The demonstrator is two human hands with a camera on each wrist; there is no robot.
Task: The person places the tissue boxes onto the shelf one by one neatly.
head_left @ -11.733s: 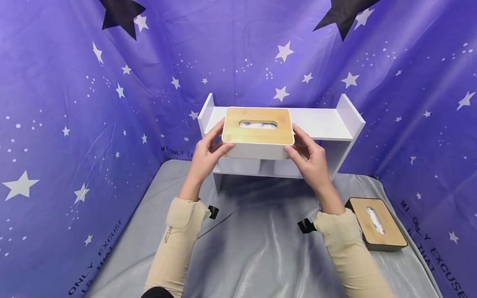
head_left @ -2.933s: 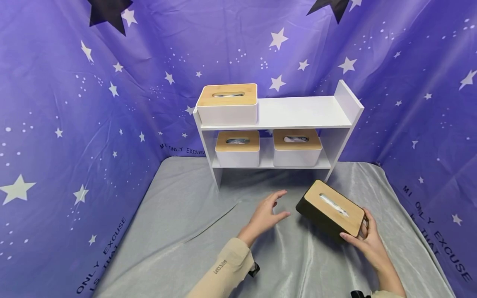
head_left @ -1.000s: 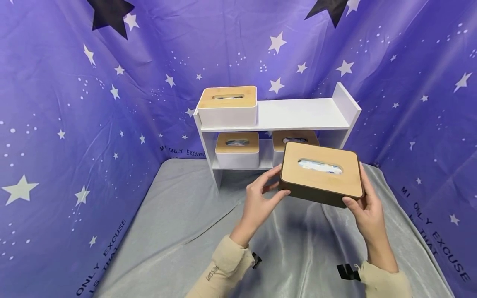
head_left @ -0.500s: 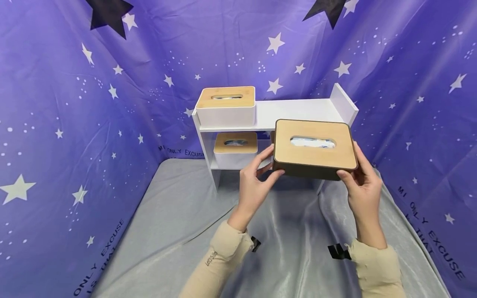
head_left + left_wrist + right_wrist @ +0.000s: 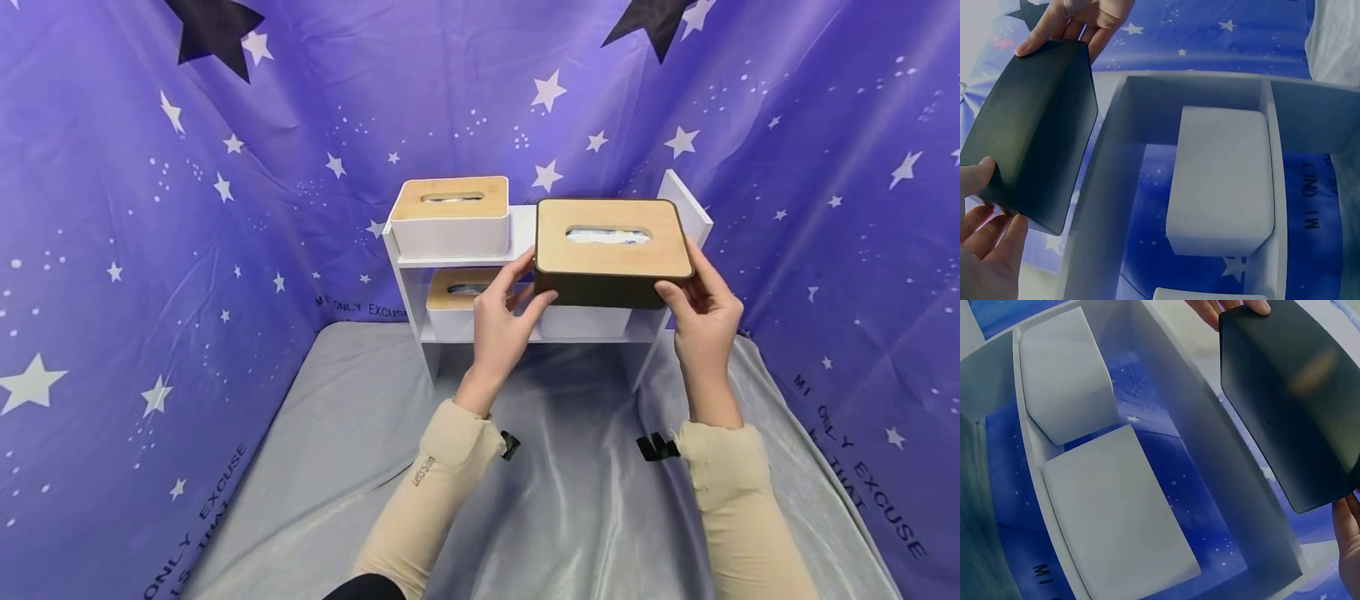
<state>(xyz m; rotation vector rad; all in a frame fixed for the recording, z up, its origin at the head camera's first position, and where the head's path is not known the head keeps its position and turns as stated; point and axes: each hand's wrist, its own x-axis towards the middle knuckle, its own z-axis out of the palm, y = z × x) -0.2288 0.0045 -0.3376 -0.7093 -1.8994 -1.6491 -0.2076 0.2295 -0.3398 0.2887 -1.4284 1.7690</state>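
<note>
Both hands, left (image 5: 498, 329) and right (image 5: 701, 317), grip the dark box (image 5: 611, 250) by its short ends, long axis crosswise, level with the shelf's (image 5: 521, 229) bare top right.

Dark matt plastic tissue box (image 5: 611, 287) – pale smooth wooden lid (image 5: 611, 242), white matt shelf (image 5: 525, 237), glossy grey cloth (image 5: 570, 517)

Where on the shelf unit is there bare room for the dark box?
Top shelf: free from the white box to the right end panel, behind the dark box both hands hold. Lower shelf is crowded with two white boxes; only a narrow gap between them.
</note>
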